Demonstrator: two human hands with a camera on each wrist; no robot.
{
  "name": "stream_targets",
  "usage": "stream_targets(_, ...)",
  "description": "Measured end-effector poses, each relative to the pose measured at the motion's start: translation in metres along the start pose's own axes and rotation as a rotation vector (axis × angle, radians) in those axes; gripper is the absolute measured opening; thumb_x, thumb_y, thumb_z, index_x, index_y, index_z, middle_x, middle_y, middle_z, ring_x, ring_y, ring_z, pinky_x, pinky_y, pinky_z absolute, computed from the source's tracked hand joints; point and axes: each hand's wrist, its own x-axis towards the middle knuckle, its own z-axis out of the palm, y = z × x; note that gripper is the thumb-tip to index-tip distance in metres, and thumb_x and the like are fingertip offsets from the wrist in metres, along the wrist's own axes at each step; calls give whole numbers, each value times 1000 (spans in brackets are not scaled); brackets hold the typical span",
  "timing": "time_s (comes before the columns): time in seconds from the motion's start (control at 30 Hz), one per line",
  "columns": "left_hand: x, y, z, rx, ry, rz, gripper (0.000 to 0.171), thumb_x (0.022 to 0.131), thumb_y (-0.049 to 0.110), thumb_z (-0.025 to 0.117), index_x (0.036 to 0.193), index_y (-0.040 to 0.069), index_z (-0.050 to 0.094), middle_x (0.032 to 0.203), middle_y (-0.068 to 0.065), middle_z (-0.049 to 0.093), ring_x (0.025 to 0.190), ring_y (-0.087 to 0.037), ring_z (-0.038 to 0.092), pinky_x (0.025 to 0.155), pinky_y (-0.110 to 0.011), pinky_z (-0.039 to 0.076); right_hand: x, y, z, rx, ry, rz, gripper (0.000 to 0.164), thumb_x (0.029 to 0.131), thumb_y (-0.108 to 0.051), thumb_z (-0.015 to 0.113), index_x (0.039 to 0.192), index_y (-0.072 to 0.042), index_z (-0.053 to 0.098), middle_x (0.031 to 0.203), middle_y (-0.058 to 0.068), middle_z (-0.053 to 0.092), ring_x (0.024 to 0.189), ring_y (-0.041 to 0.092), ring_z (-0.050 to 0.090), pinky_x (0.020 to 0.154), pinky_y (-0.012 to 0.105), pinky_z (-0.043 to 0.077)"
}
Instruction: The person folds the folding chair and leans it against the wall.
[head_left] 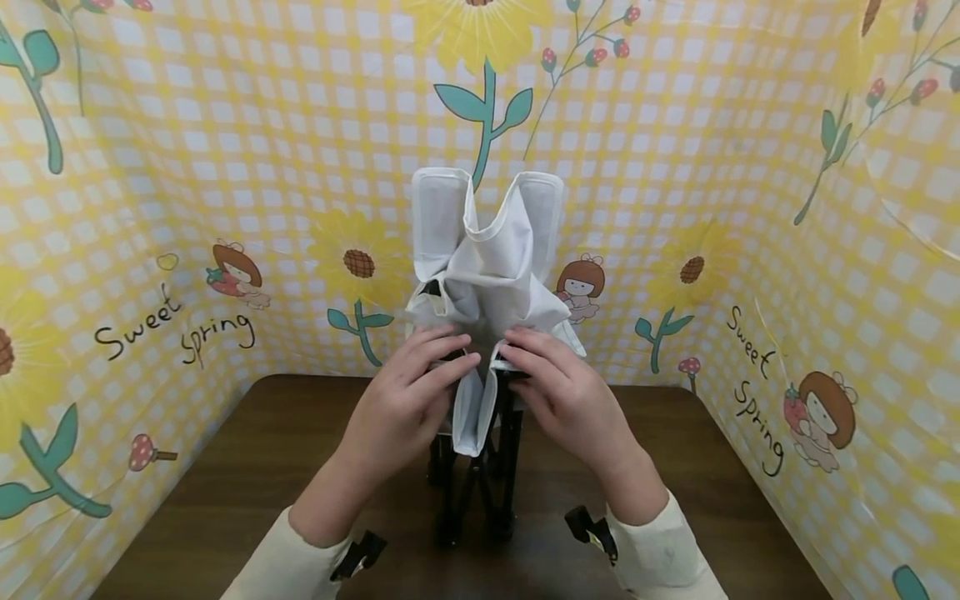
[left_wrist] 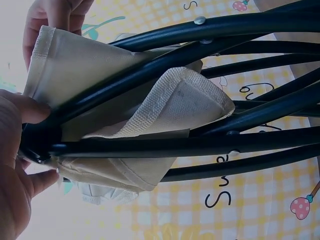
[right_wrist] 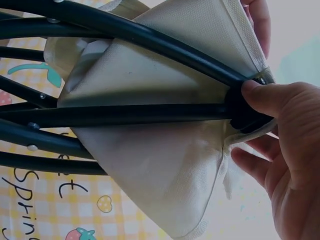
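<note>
A folding frame of crossed black tubes (head_left: 511, 450) stands upright on the table, partly collapsed, with white fabric (head_left: 495, 258) bunched over its top. My left hand (head_left: 405, 392) grips the near left top corner. In the left wrist view, its thumb and fingers surround a black corner joint (left_wrist: 42, 137) beside the loose cloth. On the opposite side, my right hand (head_left: 573, 400) holds the near right corner, its thumb on another black joint (right_wrist: 242, 107) in the right wrist view. Between the hands a fold of fabric hangs down. Two fabric flaps rise at the back.
The brown wooden table (head_left: 300, 467) carries the frame's feet. A yellow-and-white checked cloth (head_left: 285, 167) with flowers and lettering surrounds the table at the back and both sides. Dark clips (head_left: 588, 529) sit near the cream sleeve cuffs.
</note>
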Motion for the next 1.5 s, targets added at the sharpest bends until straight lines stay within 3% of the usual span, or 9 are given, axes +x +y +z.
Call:
stream_targets(0.33,-5,2,-8,-25,58,-72,54,80,-10,77,131,3,67,137,-19,62,132,-42,54,119,-39,37,-8,-1,-6,-17,22,75,63,80,-6,87,138,-8,62,142,14,60,131,30,58,115,32,42)
stream_targets(0.77,-13,-1,-13,-43,148,-121,52,77,-12,79,127,1,69,132,-18,65,127,-42,56,117,-38,39,-19,0,-12,-1,118,114,60,79,-3,85,135,-3,64,138,15,62,128,32,59,114,28,41)
stream_targets(1.07,-22,0,-16,-52,279,-155,44,79,-12,74,122,-4,70,128,-24,65,121,-38,61,107,-22,45,-32,-3,-13,1,174,236,50,85,-3,80,133,-3,65,138,12,63,128,31,60,114,24,41)
stream_targets(1.3,-30,-1,-17,-54,314,-244,46,77,-15,77,121,-3,71,124,-20,68,119,-30,63,106,-22,46,-43,-3,-15,26,216,312,49,86,0,77,133,-4,66,138,10,64,126,30,61,112,22,42)
stream_targets(1.5,-42,0,-11,-69,383,-316,36,81,-10,75,116,-4,72,118,-20,70,115,-25,65,104,-23,47,-51,-3,-15,55,259,349,48,84,5,77,130,-1,66,134,12,65,124,30,62,110,22,43)
